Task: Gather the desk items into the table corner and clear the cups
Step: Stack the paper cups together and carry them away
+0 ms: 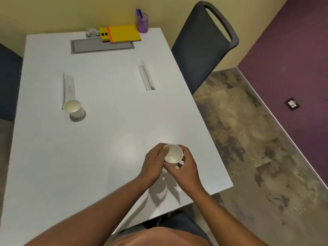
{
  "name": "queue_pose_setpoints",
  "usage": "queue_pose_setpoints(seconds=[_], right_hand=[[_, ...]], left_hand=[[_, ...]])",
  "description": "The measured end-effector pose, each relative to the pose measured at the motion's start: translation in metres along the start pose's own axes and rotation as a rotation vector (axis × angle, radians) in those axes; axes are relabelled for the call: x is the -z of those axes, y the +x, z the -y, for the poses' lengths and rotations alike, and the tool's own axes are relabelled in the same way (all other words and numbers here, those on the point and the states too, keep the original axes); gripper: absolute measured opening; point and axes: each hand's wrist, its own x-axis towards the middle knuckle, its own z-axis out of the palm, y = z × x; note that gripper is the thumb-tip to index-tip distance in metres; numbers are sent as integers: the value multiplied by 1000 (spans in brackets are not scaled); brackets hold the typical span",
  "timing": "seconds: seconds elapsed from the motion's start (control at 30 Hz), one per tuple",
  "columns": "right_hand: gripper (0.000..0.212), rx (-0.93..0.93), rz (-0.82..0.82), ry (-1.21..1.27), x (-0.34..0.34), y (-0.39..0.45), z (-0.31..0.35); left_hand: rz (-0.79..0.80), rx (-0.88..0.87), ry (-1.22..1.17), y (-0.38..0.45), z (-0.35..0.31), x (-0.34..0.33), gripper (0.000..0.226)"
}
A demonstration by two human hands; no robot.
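Between the hands: both sets of fingers curl round one white paper cup (173,155), held just above the near right part of the table.
Left hand (154,163): fingers wrap the cup's left wall, thumb side toward the rim.
Right hand (184,168): fingers and thumb pinch the cup's right and lower wall; the fingertips below the cup are partly hidden.
Held cup's axis: tilted, mouth turned up toward the camera, base pointing down and away; the inside looks empty.
Second cup (74,108): stands upright on the left of the table, mouth up, well apart from the hands, just beside the near end of a slot (68,89) in the tabletop.
Table (106,121): white, rectangular, with another narrow slot (146,78) on the right and a grey cable hatch (102,46) near the far edge.
Far corner: a yellow notebook (124,33) lies flat, its long side along the far edge; a small yellow item (104,34) touches its left side, and a clear object (92,33) sits beside that (too blurred to name).
Pen holder (142,23): purple, translucent, upright at the far right corner, a blue pen (139,13) leaning in it.
Room: a dark chair (200,50) stands at the table's right side; a mottled floor (248,139), beige wall behind, purple wall (292,50) to the right.
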Motion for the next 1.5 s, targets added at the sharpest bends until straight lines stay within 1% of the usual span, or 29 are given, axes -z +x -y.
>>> queue_pose_setpoints(seconds=[0.33,0.43,0.5,0.53,0.6,0.67,0.77,0.8,0.83,0.9,0.93,1.0,1.1,1.2,1.37,1.5], right_hand=[[64,27,309,-39,-35,94,11],[62,53,346,-53,-40,129,14],[61,65,341,-68,-44,153,14],[61,69,332,-78,-45,165,14],[63,74,306,-103,-50,192,14],[66,77,283,-116,-55,219,13],[67,73,275,-132,-65,261,11],[68,70,274,-136,-69,274,11],[68,68,271,-138,-73,287,11],[68,68,262,-136,-81,308,12],[67,67,259,-130,-85,317,13],[64,63,258,-114,-93,334,14],[65,87,233,-109,-107,355,12],[69,128,199,-118,-122,371,7],[74,159,124,-108,-141,383,-10],[77,149,80,-148,-148,387,-23]], left_hand=[[-248,66,-102,50,1,41,25],[-266,60,-165,69,-4,44,27],[-282,47,-229,82,-2,46,35],[-299,39,-218,89,1,47,40],[-350,16,-46,103,14,51,46],[-365,-18,224,120,34,58,49],[-274,-34,681,152,60,69,55],[-243,-26,822,164,65,73,61],[-205,-2,951,174,67,77,74],[-104,125,1119,189,65,84,108],[-54,198,1138,196,64,86,124],[29,288,1151,204,63,87,147],[115,333,1195,210,66,87,164],[157,382,1203,216,68,86,169],[206,516,1250,228,66,79,169],[230,551,1265,229,64,78,168]])
